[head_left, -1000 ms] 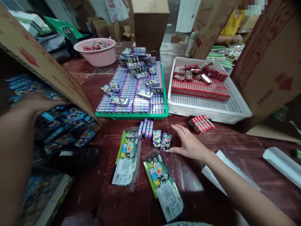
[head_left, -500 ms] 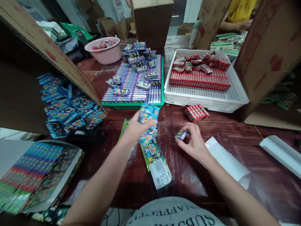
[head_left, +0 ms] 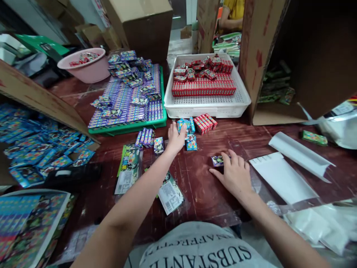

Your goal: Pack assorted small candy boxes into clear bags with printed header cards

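My left hand [head_left: 176,139] is closed around several small blue boxes [head_left: 183,124] at table level, beside a row of red boxes [head_left: 205,123]. One loose blue box [head_left: 191,142] lies just in front of its fingers. My right hand [head_left: 235,173] is spread low over the table, fingertips at the edge of a small purple box [head_left: 217,160]. Its thumb lies apart from that box. Left of my left hand are a row of purple boxes [head_left: 145,137] and a single purple box [head_left: 158,145]. Two green-black printed packets [head_left: 126,169] lie nearer me, one partly behind my left forearm.
Behind stand a green tray [head_left: 164,108] of purple boxes, a white perforated tray [head_left: 206,111] of red boxes and a pink basin [head_left: 92,74]. Cardboard boxes [head_left: 251,74] flank both sides. White folded sheets [head_left: 284,178] lie at right. Another person's arm [head_left: 231,24] shows behind.
My left hand has carried the blue boxes right and down beside the red row. My right hand has spread from a pinch on the purple box. The view has turned right.
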A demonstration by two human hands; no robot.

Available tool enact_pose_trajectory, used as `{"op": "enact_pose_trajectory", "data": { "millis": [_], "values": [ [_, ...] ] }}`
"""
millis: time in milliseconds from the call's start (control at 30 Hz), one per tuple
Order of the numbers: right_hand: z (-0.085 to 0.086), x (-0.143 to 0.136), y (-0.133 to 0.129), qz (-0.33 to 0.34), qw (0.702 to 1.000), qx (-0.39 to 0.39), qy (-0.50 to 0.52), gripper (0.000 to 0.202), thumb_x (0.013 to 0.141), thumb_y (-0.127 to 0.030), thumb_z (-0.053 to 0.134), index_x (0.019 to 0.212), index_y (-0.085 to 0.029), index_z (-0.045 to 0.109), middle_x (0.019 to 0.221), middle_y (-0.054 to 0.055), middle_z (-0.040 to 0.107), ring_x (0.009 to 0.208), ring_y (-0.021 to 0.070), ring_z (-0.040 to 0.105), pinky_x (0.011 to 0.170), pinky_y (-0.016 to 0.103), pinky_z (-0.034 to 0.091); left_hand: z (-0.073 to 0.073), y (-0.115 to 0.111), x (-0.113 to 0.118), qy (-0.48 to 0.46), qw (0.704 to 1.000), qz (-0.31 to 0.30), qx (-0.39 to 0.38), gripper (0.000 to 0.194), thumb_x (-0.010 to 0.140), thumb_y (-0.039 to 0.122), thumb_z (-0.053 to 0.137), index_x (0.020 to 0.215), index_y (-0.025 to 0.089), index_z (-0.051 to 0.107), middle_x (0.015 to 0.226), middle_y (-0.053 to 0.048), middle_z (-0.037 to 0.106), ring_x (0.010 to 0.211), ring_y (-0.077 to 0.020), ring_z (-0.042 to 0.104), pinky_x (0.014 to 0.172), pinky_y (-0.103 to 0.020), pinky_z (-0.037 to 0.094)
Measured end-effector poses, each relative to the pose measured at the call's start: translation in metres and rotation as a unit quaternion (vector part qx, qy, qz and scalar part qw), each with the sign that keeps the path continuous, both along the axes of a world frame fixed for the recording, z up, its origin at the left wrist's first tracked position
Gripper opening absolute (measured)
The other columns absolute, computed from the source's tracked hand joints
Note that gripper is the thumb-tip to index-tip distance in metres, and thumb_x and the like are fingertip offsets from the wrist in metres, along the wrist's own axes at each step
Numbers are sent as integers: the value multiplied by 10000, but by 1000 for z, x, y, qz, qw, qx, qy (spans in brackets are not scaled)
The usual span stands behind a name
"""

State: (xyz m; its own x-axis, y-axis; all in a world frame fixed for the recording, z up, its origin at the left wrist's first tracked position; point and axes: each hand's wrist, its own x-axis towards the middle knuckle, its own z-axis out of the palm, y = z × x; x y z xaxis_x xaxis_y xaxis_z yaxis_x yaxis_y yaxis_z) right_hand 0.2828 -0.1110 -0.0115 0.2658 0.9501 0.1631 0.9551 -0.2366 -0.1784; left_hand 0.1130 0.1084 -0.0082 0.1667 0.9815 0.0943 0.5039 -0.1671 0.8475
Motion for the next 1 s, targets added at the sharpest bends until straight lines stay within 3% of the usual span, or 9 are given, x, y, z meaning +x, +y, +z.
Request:
{"op": "enact_pose_trajectory", "data": {
  "millis": [133, 233, 300, 400, 467, 667, 800, 900, 1000],
  "values": [
    [16, 11, -16, 91, 990, -102, 44, 777, 892, -534, 627, 1532, -178, 368, 1519, 228, 452, 1226, 421, 568, 924, 567, 501, 19, -24, -25, 105, 988, -23, 110, 888, 929, 550, 569, 1580, 81, 188, 1679, -242, 107, 1574, -353, 34, 1263, -547, 53],
    [23, 29, -12, 169, 975, -125, 73, 872, 859, -425, 657, 1602, -228, 244, 1604, 176, 365, 1340, 415, 483, 1013, 579, 473, 41, -36, -29, 263, 901, -223, 262, 800, 888, 528, 645, 1523, 139, 353, 1576, -187, 387, 1513, -345, 243, 1250, -522, 128],
    [27, 43, 1, 241, 956, -148, 83, 945, 821, -307, 663, 1626, -261, 169, 1674, 129, 247, 1416, 413, 394, 1060, 590, 443, 49, -36, -23, 352, 836, -321, 271, 663, 871, 484, 680, 1417, 155, 502, 1411, -157, 560, 1404, -349, 394, 1197, -516, 232],
    [30, 58, 21, 321, 925, -183, 92, 869, 815, -172, 617, 1599, -302, 266, 1664, 87, 284, 1410, 362, 416, 1095, 545, 435, 48, -31, -12, 443, 784, -353, 253, 563, 852, 450, 707, 1291, 111, 612, 1325, -181, 608, 1310, -378, 460, 1101, -518, 327],
    [29, 57, 29, 309, 928, -182, 99, 722, 862, -196, 622, 1541, -276, 390, 1586, 108, 396, 1352, 329, 492, 1088, 490, 460, 44, -34, -8, 456, 770, -366, 255, 536, 858, 455, 705, 1263, 110, 635, 1398, -190, 569, 1332, -387, 438, 1109, -539, 311],
    [20, 18, 38, 136, 973, -145, 119, 605, 865, -519, 715, 1342, -189, 542, 1280, 147, 568, 1061, 316, 681, 854, 430, 581, 43, -74, -9, 409, 799, -392, 200, 502, 830, 407, 749, 1237, 141, 622, 1434, -179, 535, 1387, -381, 392, 1125, -519, 332],
    [18, 3, 41, 172, 969, -125, 127, 644, 783, -567, 783, 1267, -196, 574, 1203, 112, 609, 1075, 327, 664, 881, 451, 571, 46, -94, -4, 358, 832, -399, 145, 466, 814, 251, 719, 1256, 192, 583, 1284, -115, 611, 1215, -289, 539, 1067, -443, 419],
    [24, 21, 41, 227, 951, -131, 165, 854, 688, -650, 819, 1365, -217, 530, 1260, 107, 618, 1127, 337, 648, 946, 479, 548, 39, -90, 0, 325, 855, -388, 114, 827, 687, 459, 831, 1399, 207, 494, 1504, -152, 467, 1343, -347, 460, 1115, -499, 401],
    [39, 69, 52, 248, 943, -76, 208, 823, 789, -651, 734, 1453, -253, 456, 1357, 104, 596, 1193, 294, 630, 992, 432, 533, 28, -80, 3, 329, 865, -365, 96, 1065, 577, 585, 865, 1485, 232, 434, 1581, -163, 395, 1418, -418, 383, 1143, -587, 360]
  ]
}}
